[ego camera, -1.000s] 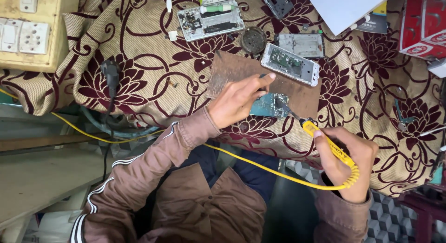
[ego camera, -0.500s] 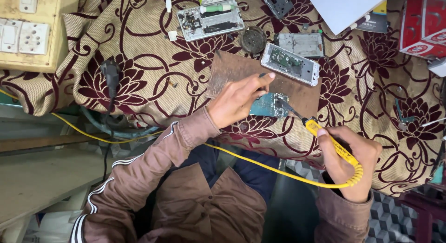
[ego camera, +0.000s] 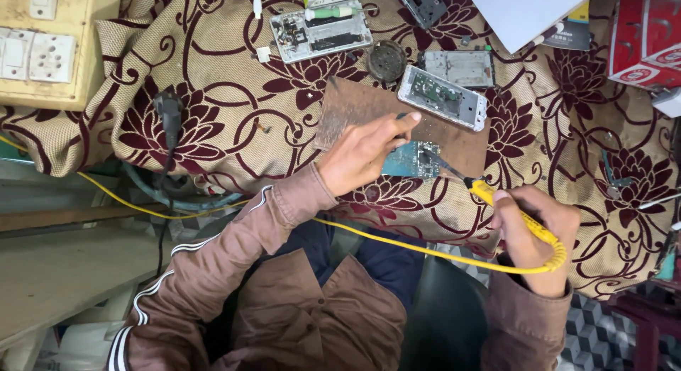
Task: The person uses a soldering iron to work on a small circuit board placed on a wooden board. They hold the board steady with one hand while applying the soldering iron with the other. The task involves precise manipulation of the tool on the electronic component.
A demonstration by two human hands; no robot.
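My left hand (ego camera: 363, 152) rests on a small blue-green circuit board (ego camera: 413, 160) and pinches a thin dark tool or wire over it. The board lies on a brown work board (ego camera: 369, 105) on the flowered cloth. A yellow soldering iron (ego camera: 512, 213) sits in my right hand (ego camera: 533, 230); its dark tip touches the circuit board's right edge. The iron's yellow cord (ego camera: 397, 242) runs left across my lap.
Opened phone bodies (ego camera: 443, 96) (ego camera: 323, 32), a round dark tin (ego camera: 387, 60), a white sheet (ego camera: 525, 9) and red boxes (ego camera: 645, 37) lie on the cloth. A switch board (ego camera: 42, 48) stands at the far left. A black plug (ego camera: 169, 110) lies beside it.
My right hand and the iron have shifted very slightly; the left hand stays on the circuit board.
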